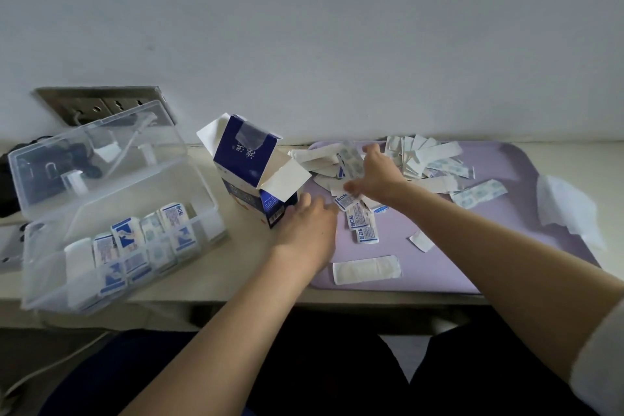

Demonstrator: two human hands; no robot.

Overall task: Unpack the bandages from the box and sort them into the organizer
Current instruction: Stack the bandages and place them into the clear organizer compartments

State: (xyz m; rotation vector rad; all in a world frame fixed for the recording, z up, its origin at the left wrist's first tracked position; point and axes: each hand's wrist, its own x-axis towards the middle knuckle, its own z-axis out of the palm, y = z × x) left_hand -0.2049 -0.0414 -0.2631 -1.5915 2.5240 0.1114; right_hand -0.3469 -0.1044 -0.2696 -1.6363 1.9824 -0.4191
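Tabletop [236,267]: purple tray [506,246] keeps loose bandages [422,159] together.
Box [246,152]: open, beside organizer [40,267].
Left hand [304,233]: fingers [304,201] straight, empty.
Right hand [374,176]: fingers spread on bandages, probably gathering; grip unclear.

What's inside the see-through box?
Packs of bandages stand in a row inside the clear box. Its cloudy front wall blurs their lower parts.

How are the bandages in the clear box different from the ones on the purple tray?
The organizer bandages stand upright in a row inside the clear organizer; the tray bandages lie scattered on the purple tray. The right hand touches the tray bandages, not the organizer bandages. Both include blue and white wrappers.
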